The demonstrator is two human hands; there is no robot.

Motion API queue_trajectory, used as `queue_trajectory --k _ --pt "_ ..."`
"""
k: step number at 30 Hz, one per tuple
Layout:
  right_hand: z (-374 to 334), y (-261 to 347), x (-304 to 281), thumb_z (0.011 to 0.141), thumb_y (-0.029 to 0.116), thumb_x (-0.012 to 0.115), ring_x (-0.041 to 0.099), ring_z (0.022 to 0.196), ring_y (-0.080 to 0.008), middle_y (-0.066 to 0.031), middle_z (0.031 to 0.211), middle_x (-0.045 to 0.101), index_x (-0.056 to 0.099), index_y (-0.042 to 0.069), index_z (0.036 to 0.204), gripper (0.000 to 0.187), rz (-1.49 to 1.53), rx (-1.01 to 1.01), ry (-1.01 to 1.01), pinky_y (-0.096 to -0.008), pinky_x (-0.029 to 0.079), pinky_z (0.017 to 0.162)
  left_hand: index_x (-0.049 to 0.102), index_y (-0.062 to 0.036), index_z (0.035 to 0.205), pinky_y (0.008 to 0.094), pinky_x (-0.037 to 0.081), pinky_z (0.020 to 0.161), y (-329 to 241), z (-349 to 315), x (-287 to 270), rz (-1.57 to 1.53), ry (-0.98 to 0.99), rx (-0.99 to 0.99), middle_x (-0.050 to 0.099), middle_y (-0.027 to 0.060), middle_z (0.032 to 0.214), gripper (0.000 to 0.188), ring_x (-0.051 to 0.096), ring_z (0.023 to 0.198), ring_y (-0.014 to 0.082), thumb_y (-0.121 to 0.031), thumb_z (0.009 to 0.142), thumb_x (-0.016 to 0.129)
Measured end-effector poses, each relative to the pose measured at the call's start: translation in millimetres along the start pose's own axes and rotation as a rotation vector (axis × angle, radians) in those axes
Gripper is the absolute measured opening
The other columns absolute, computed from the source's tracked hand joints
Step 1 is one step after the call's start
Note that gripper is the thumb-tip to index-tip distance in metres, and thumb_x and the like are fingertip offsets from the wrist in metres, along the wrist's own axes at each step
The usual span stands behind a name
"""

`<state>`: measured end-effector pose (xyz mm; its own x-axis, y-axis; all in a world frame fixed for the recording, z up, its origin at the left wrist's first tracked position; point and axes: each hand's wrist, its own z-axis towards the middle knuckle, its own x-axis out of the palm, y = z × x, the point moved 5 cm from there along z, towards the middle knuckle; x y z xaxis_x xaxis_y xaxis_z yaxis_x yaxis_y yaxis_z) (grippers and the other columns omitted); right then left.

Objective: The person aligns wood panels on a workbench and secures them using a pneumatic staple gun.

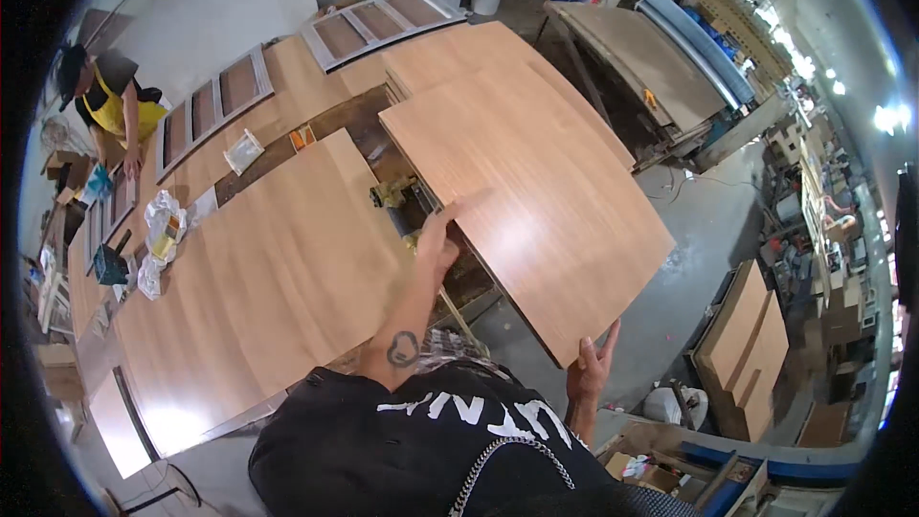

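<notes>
A large light-brown wood panel [546, 230] with a shiny face lies tilted in front of me, partly over another wood panel [469, 53] behind it. My left hand [438, 241] grips its left edge, with the fingertips on the top face and the palm beside the edge. At the near edge, my right hand [591, 371] holds the panel by its corner region, fingers pointing up along the edge. To the left of my left arm lies another big wood panel [278, 239]. A greenish-brass tool or fitting [391, 194] sits in the gap between the panels.
At the far left a person in a yellow apron [123, 113] leans over grey frames [218, 110]. A crumpled plastic bag [165, 230] and a small white tray [243, 151] rest on the boards. Stacked boards [742, 354] stand on the floor at right, near a cluttered bench [689, 464].
</notes>
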<state>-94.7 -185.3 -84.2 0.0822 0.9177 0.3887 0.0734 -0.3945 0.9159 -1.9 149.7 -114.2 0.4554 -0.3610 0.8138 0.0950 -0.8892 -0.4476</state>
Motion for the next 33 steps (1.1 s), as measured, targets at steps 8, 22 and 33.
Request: queue_trajectory --k 8,22,33 --pt "54 -10 40 0.09 0.0 0.057 0.045 0.06 -0.0046 -0.0022 0.088 0.056 0.004 0.009 0.152 0.082 0.176 0.121 -0.045 -0.0204 0.037 0.048 0.042 -0.0053 0.13 0.0346 0.048 0.092 -21 5 -8 0.219 -0.125 0.118 0.06 0.0085 0.115 0.057 0.059 0.107 0.0215 -0.009 0.081 0.071" --pt "128 -58 97 0.089 0.027 0.067 0.038 0.129 -0.0297 -0.0148 0.142 0.037 -0.001 0.015 0.151 0.094 -0.151 0.088 -0.12 -0.0454 0.032 0.108 0.014 0.0054 0.146 0.0308 0.05 0.08 -64 1 -35 0.503 -0.216 0.337 0.061 0.0153 0.106 0.1 0.058 0.088 0.0178 -0.034 0.079 0.077" --pt "169 -40 365 0.08 0.049 0.067 0.02 0.139 -0.0419 -0.0279 0.149 0.023 0.017 0.006 0.149 0.096 -1.516 -0.9 0.378 -0.0622 0.014 0.109 0.024 0.0027 0.144 0.0312 0.052 0.081 -91 -199 -207 0.653 -0.484 0.291 0.062 0.0153 0.105 0.072 0.063 0.091 0.0217 -0.022 0.09 0.065"
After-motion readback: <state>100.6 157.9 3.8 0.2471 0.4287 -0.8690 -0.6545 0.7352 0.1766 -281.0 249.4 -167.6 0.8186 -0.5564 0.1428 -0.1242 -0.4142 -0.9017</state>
